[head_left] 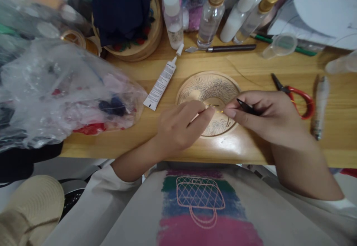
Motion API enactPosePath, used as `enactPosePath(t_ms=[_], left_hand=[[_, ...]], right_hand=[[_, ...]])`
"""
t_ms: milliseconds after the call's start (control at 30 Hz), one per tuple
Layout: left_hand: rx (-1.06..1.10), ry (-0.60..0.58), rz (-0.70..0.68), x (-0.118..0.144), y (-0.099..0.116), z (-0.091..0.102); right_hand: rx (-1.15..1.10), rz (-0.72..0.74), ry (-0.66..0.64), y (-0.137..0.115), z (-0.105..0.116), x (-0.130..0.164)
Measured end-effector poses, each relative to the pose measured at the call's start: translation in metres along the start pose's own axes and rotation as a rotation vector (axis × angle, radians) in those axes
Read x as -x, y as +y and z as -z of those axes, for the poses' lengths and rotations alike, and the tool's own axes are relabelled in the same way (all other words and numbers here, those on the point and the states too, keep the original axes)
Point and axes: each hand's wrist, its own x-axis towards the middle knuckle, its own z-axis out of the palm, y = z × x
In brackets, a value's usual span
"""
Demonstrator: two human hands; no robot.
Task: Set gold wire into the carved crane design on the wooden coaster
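Crowded along its far edge with bottles [212, 13] and a plastic bag [64, 89], the wooden table [117, 141] leaves only a small working patch near the front. A round engraved disc [208, 86] lies flat there. Above it, a thin gold wire [219, 109] is pinched by the fingertips of the left hand [181, 127], while dark tweezers [247, 107] are gripped in the right hand [264, 115] — both hands closed, nearly touching. The wire could easily be kinked or dropped if the pinch slackens. A glue tube [161, 82] and red-handled scissors [295, 99] lie just beside — easily knocked by a wrist.
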Motion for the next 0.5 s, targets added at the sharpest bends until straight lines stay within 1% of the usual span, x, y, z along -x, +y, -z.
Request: enactPosePath(t_ms=[100, 233, 367, 500], left_hand=[[0.057, 0.01, 0.054, 0.0022, -0.0031, -0.0044], [0.094, 0.021, 0.068, 0.0047, -0.0062, -0.0077], [0.12, -0.035, 0.103, 0.0036, -0.0045, -0.0048], [0.091, -0.054, 0.086, 0.0012, -0.0029, -0.0011]], right_hand=[[0.031, 0.048, 0.032, 0.0002, -0.001, 0.0016], [0.04, 0.072, 0.062, 0.0001, -0.0011, 0.0023], [0.042, 0.076, 0.081, 0.0012, -0.0002, 0.0019], [0.041, 0.124, 0.066, 0.0035, 0.0004, 0.0013]])
